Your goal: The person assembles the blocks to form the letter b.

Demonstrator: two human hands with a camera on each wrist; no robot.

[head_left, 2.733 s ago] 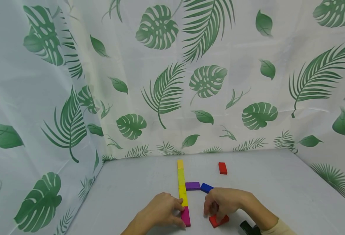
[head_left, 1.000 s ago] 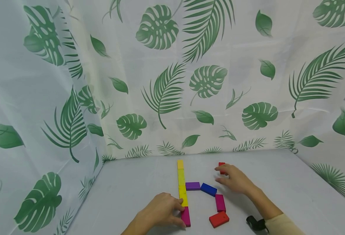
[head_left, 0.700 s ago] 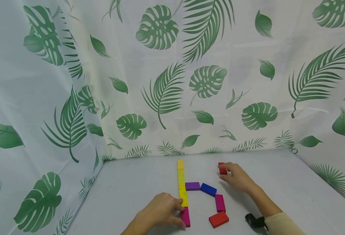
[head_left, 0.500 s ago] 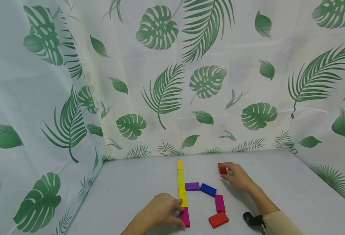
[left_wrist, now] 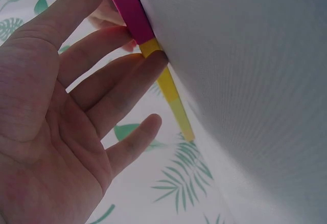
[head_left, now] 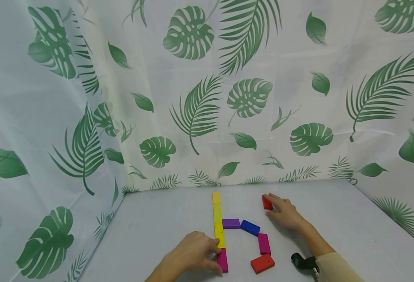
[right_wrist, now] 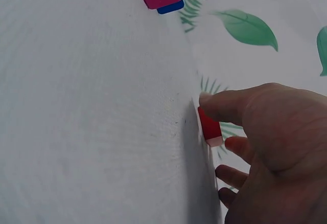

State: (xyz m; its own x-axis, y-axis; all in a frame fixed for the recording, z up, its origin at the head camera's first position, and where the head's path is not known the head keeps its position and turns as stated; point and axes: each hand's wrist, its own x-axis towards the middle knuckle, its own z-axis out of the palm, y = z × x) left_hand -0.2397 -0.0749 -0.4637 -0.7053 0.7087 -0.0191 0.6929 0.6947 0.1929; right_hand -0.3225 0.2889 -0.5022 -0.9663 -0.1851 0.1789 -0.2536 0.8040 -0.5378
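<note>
Blocks already form most of a figure on the table (head_left: 157, 219): a straight yellow row (head_left: 217, 219) ending in a pink block (head_left: 223, 260), with purple (head_left: 231, 223), blue (head_left: 250, 227), pink (head_left: 264, 243) and red (head_left: 262, 263) curving right. Left hand (head_left: 192, 254) presses the row with flat fingers. Right hand (head_left: 282, 213) pinches the far red block (head_left: 266, 202), not yet joined.

The table (head_left: 164, 227) has a matt grey woven cloth cover. The red block (head_left: 267, 202) looks smooth, matt painted wood.
</note>
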